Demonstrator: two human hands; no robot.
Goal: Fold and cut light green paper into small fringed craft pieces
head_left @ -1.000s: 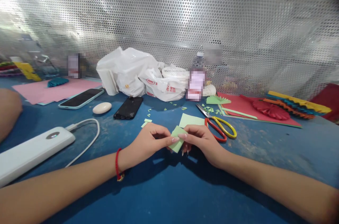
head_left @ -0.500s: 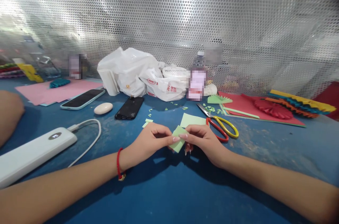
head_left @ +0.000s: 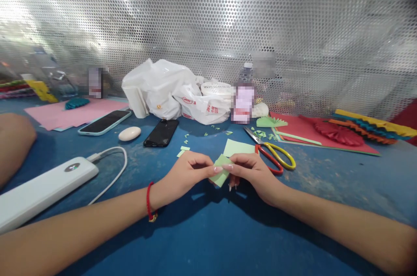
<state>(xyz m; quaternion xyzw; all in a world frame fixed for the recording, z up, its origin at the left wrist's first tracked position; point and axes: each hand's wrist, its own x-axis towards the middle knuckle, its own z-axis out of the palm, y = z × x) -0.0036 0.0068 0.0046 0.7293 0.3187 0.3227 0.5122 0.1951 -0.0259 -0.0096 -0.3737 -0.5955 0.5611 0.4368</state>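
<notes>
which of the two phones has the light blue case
The phone on the left, with its pale blue rim; the other phone, to its right, is all black.

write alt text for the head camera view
The left hand and right hand pinch a small piece of light green paper above a blue table. Red-and-yellow-handled scissors, paper scraps and a black phone lie nearby, before a perforated metal screen.

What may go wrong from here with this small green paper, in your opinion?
The green paper is pinched between the left hand and right hand, so it may crease or tear. The yellow-and-red scissors lie near the right hand; their blades might nick a finger.
</notes>
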